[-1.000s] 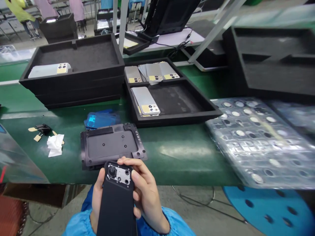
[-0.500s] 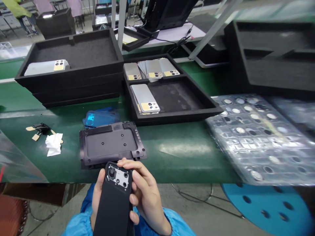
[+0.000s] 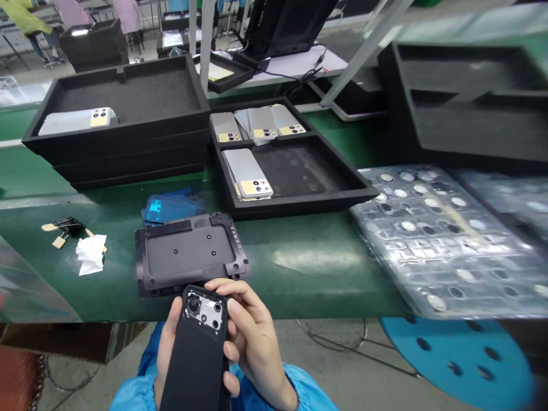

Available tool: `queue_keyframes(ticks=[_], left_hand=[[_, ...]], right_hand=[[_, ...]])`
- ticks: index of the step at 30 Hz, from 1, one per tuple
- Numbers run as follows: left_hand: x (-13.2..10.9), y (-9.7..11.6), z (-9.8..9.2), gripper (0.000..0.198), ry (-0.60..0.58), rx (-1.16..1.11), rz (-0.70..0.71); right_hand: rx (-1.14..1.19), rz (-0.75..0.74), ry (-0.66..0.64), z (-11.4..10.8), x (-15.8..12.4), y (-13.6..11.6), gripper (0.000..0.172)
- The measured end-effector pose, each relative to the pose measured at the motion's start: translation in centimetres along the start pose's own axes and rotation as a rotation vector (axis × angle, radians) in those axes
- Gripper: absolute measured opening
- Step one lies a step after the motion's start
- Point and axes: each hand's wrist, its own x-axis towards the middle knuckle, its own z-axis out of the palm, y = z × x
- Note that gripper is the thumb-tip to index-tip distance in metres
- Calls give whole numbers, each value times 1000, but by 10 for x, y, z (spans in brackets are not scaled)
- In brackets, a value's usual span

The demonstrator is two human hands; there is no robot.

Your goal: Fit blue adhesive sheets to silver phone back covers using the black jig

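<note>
A black phone back cover (image 3: 194,354), its camera plate at the top end, is held between both my hands at the table's front edge. My left hand (image 3: 168,337) is closed along its left side, thumb on the edge, the other fingers hidden beneath. On the right edge and upper corner press the curled fingers of my right hand (image 3: 252,337). Just beyond the cover lies a dark metal fixture (image 3: 192,254) with a shallow rectangular recess. Thin blue film sheets (image 3: 173,206) lie partly behind the fixture.
Black foam trays (image 3: 124,154) stand stacked at the left, with silver phone covers inside. A divided tray (image 3: 295,202) holds more silver covers (image 3: 246,171). Clear plastic blister sheets (image 3: 445,251) lie right. A crumpled tissue (image 3: 91,254) and a binder clip (image 3: 71,224) sit left. A blue stool (image 3: 458,359) stands below.
The view has shifted slightly, so the trays and fixture appear a little further left. Both hands keep the same hold on the black phone back cover.
</note>
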Motion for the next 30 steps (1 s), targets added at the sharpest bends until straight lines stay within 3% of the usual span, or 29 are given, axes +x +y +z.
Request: queue_keyframes(ticks=[4,12,19,30], left_hand=[[-1,-2,5,60,9,-4,38],[0,-4,11,57,-109,7,52],[-5,-5,7,63,-69,179,68],[-3,-5,10,63,-78,162,71]], right_hand=[[-7,2,24,-2,0,2,12],[48,24,35,-2,2,4,11],[101,68,53,-2,3,3,14],[124,91,75,-3,5,3,10]])
